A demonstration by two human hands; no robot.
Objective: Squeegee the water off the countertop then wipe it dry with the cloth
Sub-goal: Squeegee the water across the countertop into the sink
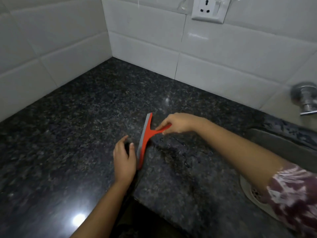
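A red squeegee (145, 140) with a grey rubber blade stands on the dark speckled granite countertop (77, 117), blade edge down and facing left. My right hand (178, 123) grips its red handle from the right. My left hand (124, 158) hovers just left of the blade's near end, fingers spread and curved, holding nothing. Streaks and drops of water (173, 152) lie on the stone to the right of the blade. No cloth is in view.
White tiled walls meet in a corner (111, 55) behind the counter. A wall socket (208, 10) sits high on the back wall. A metal tap (307, 98) and a sink (291, 145) are at the right. The counter's front edge has a notch (135, 200) near me.
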